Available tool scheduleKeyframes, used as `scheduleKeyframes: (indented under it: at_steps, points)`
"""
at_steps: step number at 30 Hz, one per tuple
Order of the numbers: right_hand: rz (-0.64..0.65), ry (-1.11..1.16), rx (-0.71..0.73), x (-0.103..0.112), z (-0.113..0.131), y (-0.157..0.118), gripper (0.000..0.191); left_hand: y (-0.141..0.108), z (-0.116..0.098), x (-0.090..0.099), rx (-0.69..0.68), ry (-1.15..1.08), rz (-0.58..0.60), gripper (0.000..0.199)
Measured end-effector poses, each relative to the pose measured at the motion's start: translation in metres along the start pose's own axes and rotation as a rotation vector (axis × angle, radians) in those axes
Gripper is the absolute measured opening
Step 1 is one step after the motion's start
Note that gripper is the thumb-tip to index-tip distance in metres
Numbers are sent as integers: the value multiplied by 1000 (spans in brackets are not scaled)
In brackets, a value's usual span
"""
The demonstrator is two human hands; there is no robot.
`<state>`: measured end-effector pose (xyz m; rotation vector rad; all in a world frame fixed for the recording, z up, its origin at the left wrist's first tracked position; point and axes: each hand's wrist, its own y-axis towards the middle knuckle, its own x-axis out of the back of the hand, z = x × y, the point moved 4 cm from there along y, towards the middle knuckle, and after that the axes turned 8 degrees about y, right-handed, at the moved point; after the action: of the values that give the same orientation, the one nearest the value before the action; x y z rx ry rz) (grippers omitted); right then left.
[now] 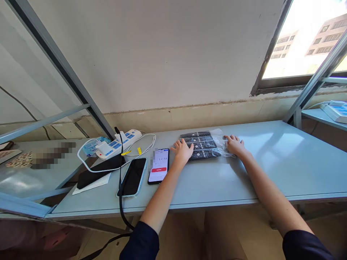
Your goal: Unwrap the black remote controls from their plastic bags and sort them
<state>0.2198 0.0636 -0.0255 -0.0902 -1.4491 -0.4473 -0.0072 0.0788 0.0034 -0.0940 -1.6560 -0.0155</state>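
Several black remote controls (202,145) in clear plastic bags lie side by side on the light blue desk, each stretching from left to right. Their loose plastic ends (222,143) point to the right. My left hand (183,151) rests at the left side of the row, fingers spread over the remotes. At the other side, my right hand (235,145) is by the loose plastic ends, its fingers apart and touching or almost touching them. Neither hand grips anything that I can see.
Left of the remotes lie a lit phone (159,166) showing a timer and a dark-screened phone (133,177). Behind them is a white power strip (119,143) with a white cable. A black cord (120,195) hangs over the front edge. Metal posts (62,68) flank the desk (271,162).
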Motion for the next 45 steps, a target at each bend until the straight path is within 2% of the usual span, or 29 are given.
scheduleKeyframes:
  at_steps: [13,21,26,29,34,39,45]
  points:
    - [1,46,-24,-1,0,0,36,0,0,2,-9,7,29,55]
    - [-18,158,-39,-2,-4,1,31,-5,-5,2,-115,-1,86,60]
    - [-82,274,-51,5,-8,6,43,-7,-6,-3,-144,8,131,64]
    - [-148,348,7,15,-6,10,46,-8,-8,-6,-137,14,134,66]
    - [-227,429,235,28,19,5,41,-10,-13,-12,-121,30,73,62]
    - [-170,430,420,17,47,-8,36,-10,-19,-16,-134,43,6,61]
    - [-85,391,463,4,50,-10,42,-13,-28,-18,-209,45,-29,58]
